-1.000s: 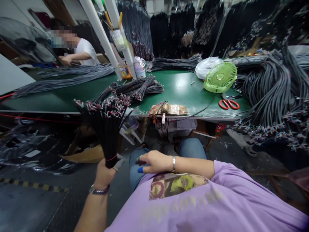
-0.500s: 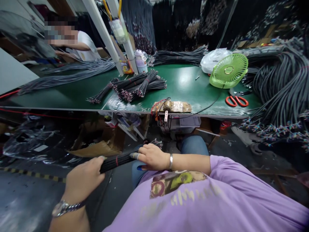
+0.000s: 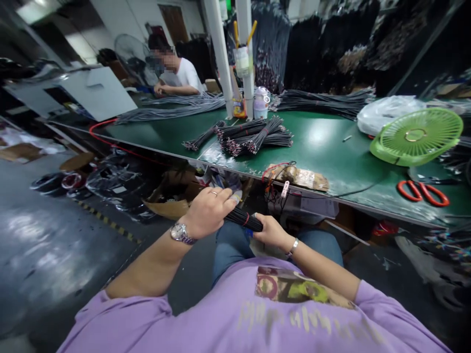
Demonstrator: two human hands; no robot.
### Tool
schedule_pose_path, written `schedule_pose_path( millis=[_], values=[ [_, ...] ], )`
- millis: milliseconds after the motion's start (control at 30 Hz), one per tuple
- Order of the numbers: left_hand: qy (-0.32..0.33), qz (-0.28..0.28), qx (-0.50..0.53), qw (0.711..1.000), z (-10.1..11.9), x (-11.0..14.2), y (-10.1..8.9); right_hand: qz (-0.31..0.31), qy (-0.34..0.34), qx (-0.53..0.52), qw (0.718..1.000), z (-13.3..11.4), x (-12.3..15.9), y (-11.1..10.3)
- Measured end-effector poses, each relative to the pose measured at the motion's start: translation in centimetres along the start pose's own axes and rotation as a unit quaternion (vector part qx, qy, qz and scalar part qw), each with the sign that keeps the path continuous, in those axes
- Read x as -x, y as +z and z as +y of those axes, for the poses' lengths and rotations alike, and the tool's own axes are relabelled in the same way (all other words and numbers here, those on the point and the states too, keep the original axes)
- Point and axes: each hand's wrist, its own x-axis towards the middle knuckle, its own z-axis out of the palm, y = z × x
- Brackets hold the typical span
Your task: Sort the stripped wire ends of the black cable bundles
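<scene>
A short bundle of black cables (image 3: 239, 216) with a red tie round it is held over my lap, in front of the bench edge. My left hand (image 3: 210, 210), with a watch at the wrist, wraps round its left end and hides that tip. At the other end, my right hand (image 3: 271, 232) is closed on the bundle, thumb on top. On the green bench (image 3: 316, 142) beyond lies a pile of similar tied cable bundles (image 3: 253, 135), with one smaller bundle (image 3: 204, 136) to its left.
Red-handled scissors (image 3: 423, 192) and a green fan (image 3: 417, 137) stand at the right. A wooden block with wiring (image 3: 300, 176) sits at the bench edge. Behind are a white plastic bag (image 3: 386, 113), a bottle (image 3: 261, 103) and long grey cables (image 3: 172, 113). A co-worker (image 3: 184, 76) sits far left.
My view has swung to the left. Both hands have moved with the cable bundle, which now slopes down to the right. The right hand has shifted to its right end.
</scene>
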Motion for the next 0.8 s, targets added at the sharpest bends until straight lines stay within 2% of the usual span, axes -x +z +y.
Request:
schedule_pose_path(
  millis=[67, 100, 167, 200, 233, 267, 300, 367, 400, 433, 467, 500, 567, 600, 633, 667, 733, 800],
  values=[
    [-0.063, 0.088, 0.051, 0.993, -0.9, 0.7, 0.3, 0.032, 0.01, 0.007, 0.999, 0.5, 0.0, 0.0],
    [-0.117, 0.132, 0.083, 0.981, -1.4, 1.3, 0.8, 0.046, 0.015, 0.01, 0.999, 0.8, 0.0, 0.0],
    [-0.258, 0.226, 0.172, 0.924, -2.0, 2.7, 2.5, 0.073, 0.021, 0.004, 0.997, 1.3, -0.1, -0.1],
    [-0.306, 0.262, 0.244, 0.882, -2.1, 3.2, 3.8, 0.084, 0.019, -0.006, 0.996, 1.5, -0.2, -0.2],
    [-0.328, 0.279, 0.338, 0.837, -1.9, 3.6, 5.2, 0.094, 0.016, -0.016, 0.995, 1.6, -0.3, -0.3],
    [-0.321, 0.262, 0.45, 0.791, -1.4, 3.8, 6.6, 0.101, 0.012, -0.025, 0.994, 1.8, -0.4, -0.3],
    [-0.298, 0.22, 0.562, 0.74, -0.7, 3.7, 8.0, 0.106, 0.009, -0.031, 0.994, 1.8, -0.6, -0.3],
    [-0.242, 0.134, 0.715, 0.642, 1.2, 2.7, 9.9, 0.112, 0.006, -0.035, 0.993, 2.0, -1.0, -0.1],
    [-0.22, 0.12, 0.755, 0.606, 2.3, 1.8, 10.4, 0.118, 0.006, -0.028, 0.993, 2.0, -1.2, 0.1],
    [-0.205, 0.13, 0.783, 0.573, 3.3, 0.8, 10.5, 0.126, 0.004, -0.013, 0.992, 2.1, -1.3, 0.4],
    [-0.206, 0.167, 0.804, 0.532, 4.3, -0.3, 10.4, 0.136, 0.0, 0.011, 0.991, 2.3, -1.4, 0.8],
    [-0.218, 0.204, 0.823, 0.483, 5.1, -1.4, 10.1, 0.148, -0.008, 0.042, 0.988, 2.6, -1.4, 1.1],
    [-0.266, 0.236, 0.851, 0.387, 6.4, -3.6, 9.4, 0.168, -0.035, 0.117, 0.978, 3.2, -1.5, 1.8],
    [-0.288, 0.26, 0.849, 0.358, 6.8, -4.4, 9.2, 0.175, -0.047, 0.144, 0.973, 3.6, -1.5, 2.0],
    [-0.303, 0.281, 0.843, 0.344, 7.2, -5.1, 9.0, 0.183, -0.058, 0.161, 0.968, 4.0, -1.4, 2.2],
    [-0.311, 0.295, 0.835, 0.343, 7.5, -5.7, 9.1, 0.191, -0.068, 0.169, 0.965, 4.3, -1.4, 2.4],
    [-0.318, 0.329, 0.812, 0.362, 7.9, -6.2, 9.5, 0.203, -0.083, 0.173, 0.96, 5.0, -1.3, 2.5],
    [-0.294, 0.328, 0.81, 0.386, 8.1, -6.2, 10.1, 0.209, -0.092, 0.171, 0.959, 5.5, -1.2, 2.4]
  ],
)
